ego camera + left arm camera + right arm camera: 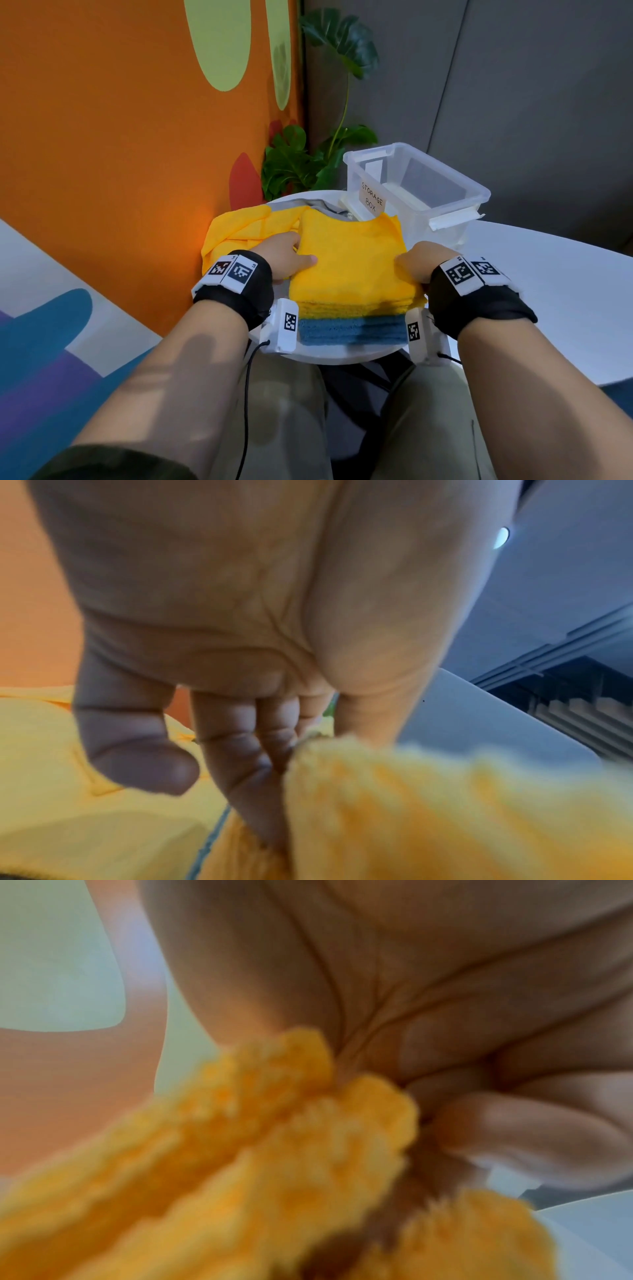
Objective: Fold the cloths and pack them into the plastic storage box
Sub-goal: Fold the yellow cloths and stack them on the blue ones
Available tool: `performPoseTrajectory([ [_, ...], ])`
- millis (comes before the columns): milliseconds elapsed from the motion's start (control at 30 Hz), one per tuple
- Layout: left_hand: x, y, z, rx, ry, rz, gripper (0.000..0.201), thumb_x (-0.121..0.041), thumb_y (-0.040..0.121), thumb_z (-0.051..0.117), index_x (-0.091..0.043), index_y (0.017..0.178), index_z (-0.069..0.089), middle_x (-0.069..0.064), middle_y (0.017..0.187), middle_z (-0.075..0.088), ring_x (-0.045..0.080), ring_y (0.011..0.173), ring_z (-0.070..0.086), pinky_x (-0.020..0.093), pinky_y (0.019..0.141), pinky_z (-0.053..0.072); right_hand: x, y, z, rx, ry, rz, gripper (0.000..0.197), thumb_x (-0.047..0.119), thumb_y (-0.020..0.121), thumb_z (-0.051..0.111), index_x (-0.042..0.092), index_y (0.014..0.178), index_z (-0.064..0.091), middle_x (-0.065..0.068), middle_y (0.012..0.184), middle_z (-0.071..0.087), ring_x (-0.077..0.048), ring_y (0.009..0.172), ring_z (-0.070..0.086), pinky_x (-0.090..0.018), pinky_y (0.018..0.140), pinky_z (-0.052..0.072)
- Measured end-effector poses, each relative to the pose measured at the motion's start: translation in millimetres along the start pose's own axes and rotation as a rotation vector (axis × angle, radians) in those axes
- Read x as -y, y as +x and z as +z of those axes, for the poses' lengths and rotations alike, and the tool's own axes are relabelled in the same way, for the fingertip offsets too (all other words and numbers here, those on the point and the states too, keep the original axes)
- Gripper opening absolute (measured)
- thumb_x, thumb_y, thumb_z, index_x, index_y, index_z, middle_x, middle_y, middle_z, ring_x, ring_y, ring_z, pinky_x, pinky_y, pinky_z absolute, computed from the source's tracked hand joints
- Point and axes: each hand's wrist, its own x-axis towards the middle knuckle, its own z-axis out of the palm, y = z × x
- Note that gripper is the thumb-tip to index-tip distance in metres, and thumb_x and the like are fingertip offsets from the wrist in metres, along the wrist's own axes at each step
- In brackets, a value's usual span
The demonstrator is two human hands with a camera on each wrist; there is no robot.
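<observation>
Box label: clear plastic storage box (442,192) reads "STORAGE BOX" (handwritten).
Hands: left hand (286,255) and right hand (419,262) both grip the folded yellow cloth (349,260) atop the stack.

"STORAGE BOX", seemingly handwritten, on the plastic storage box (442,192) label (372,199)

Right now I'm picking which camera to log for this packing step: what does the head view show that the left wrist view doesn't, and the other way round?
Only the head view shows the storage box, holding no cloths, the blue cloths under the yellow stack, the right hand and the table.

Only the left wrist view shows the left hand's fingers tucked against the stack's side, thumb on top.

Both show the left hand, the folded yellow cloth and the loose yellow cloth.
</observation>
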Motion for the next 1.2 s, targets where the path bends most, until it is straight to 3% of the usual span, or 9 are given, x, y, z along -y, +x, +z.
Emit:
performPoseTrajectory([
  [167,-2,4,5,0.001,0.057,0.011,0.030,-0.040,0.092,0.060,-0.013,0.099,0.048,0.003,0.079,0.050,0.018,0.065,0.048,0.030,0.058,0.042,-9,10,0,-0.010,0.017,-0.012,0.036,0.014,0.095,0.049,0.001,0.129,0.053,-0.016,0.132,0.053,-0.024,0.098,0.050,-0.015,0.051,0.029],
  [267,3,7,10,0.003,0.105,-0.014,0.042,-0.043,0.090,0.062,-0.010,0.113,0.052,0.011,0.106,0.060,0.027,0.091,0.059,0.036,0.074,0.047,-13,12,5,0.024,0.035,-0.003,0.037,0.013,0.094,0.052,0.001,0.129,0.053,-0.015,0.131,0.053,-0.017,0.086,0.042,-0.017,0.049,0.029],
  [367,5,5,3,-0.057,0.076,-0.043,0.051,-0.046,0.088,0.063,-0.016,0.124,0.046,0.006,0.109,0.060,0.028,0.103,0.059,0.032,0.068,0.046,-11,12,-2,-0.012,0.070,0.009,0.036,0.016,0.093,0.053,0.002,0.126,0.056,-0.013,0.118,0.058,-0.015,0.075,0.047,-0.022,0.062,0.045],
  [500,1,1,-13,-0.278,0.090,0.061,0.056,-0.042,0.091,0.060,-0.019,0.136,0.038,0.009,0.128,0.051,0.025,0.106,0.055,0.035,0.082,0.047,6,1,-32,-0.201,-0.144,-0.006,0.038,0.026,0.101,0.038,0.002,0.127,0.051,-0.016,0.127,0.055,-0.027,0.105,0.053,-0.035,0.091,0.040],
  [600,-6,3,-11,-0.364,0.233,0.187,0.047,-0.041,0.095,0.053,-0.025,0.138,0.041,0.006,0.141,0.039,0.029,0.117,0.049,0.047,0.095,0.045,27,-5,-40,-0.341,-0.196,-0.069,0.035,0.030,0.098,0.043,0.005,0.121,0.053,-0.012,0.107,0.058,-0.026,0.092,0.055,-0.034,0.075,0.042],
  [700,-11,9,3,-0.282,0.368,0.224,0.049,-0.041,0.099,0.043,-0.027,0.145,0.034,0.001,0.156,0.022,0.026,0.142,0.024,0.056,0.106,0.034,46,4,-16,-0.344,-0.190,-0.163,0.035,0.028,0.096,0.044,0.011,0.126,0.052,-0.011,0.120,0.056,-0.026,0.097,0.057,-0.030,0.070,0.040],
  [833,-6,16,31,-0.100,0.456,0.146,0.055,-0.042,0.103,0.030,-0.022,0.152,0.016,-0.003,0.162,-0.004,0.019,0.149,-0.004,0.060,0.111,0.022,47,30,40,-0.165,-0.294,-0.197,0.045,0.034,0.098,0.037,0.013,0.138,0.038,-0.011,0.148,0.030,-0.031,0.133,0.033,-0.040,0.103,0.033],
  [967,7,19,49,-0.029,0.465,0.069,0.061,-0.047,0.103,0.021,-0.024,0.154,-0.001,-0.008,0.159,-0.019,0.018,0.148,-0.012,0.062,0.112,0.015,26,40,66,-0.129,-0.294,-0.141,0.071,0.055,0.096,0.034,0.021,0.153,0.007,-0.004,0.159,-0.010,-0.024,0.147,-0.005,-0.050,0.117,0.009],
  [1200,16,22,53,0.002,0.437,0.027,0.064,-0.056,0.100,0.017,-0.032,0.152,-0.009,-0.018,0.156,-0.025,0.019,0.148,-0.014,0.066,0.109,0.012,8,48,73,-0.139,-0.253,-0.124,0.091,0.073,0.086,0.030,0.022,0.152,-0.008,0.006,0.157,-0.021,-0.011,0.146,-0.012,-0.058,0.114,0.005],
])
